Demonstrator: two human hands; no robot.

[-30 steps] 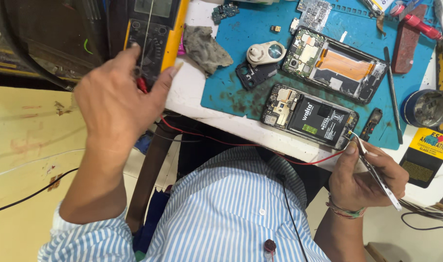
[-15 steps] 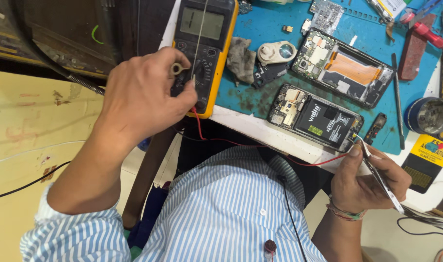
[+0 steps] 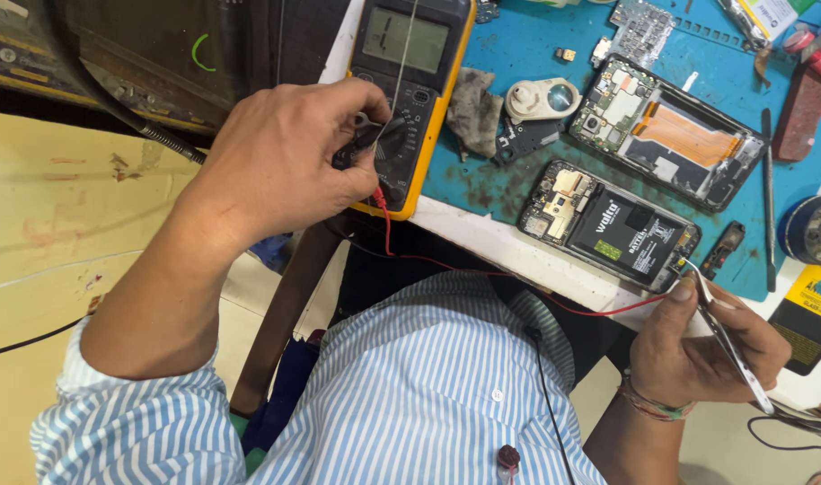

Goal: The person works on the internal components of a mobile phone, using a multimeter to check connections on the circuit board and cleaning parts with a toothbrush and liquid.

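Note:
My left hand (image 3: 289,162) grips the round dial of a yellow-and-black multimeter (image 3: 409,54) that lies on the bench edge. A red lead (image 3: 482,274) runs from the meter across my lap to my right hand (image 3: 702,350). That hand pinches a thin metal probe and tweezers (image 3: 729,346), their tip touching the lower corner of an opened phone with a black battery (image 3: 613,224). A second opened phone with an orange flex (image 3: 666,130) lies above it on the blue mat (image 3: 509,36).
On the mat lie a grey rag (image 3: 472,108), a round white lens piece (image 3: 542,97), a small circuit board (image 3: 640,27) and a thin black tool (image 3: 768,207). A round tin (image 3: 815,229) and yellow packet (image 3: 815,314) sit at right. A black cable (image 3: 105,99) crosses left.
The view has shifted, bringing the meter closer to centre. My left hand has slid from the meter's side onto its dial. My right hand stays at the phone's corner.

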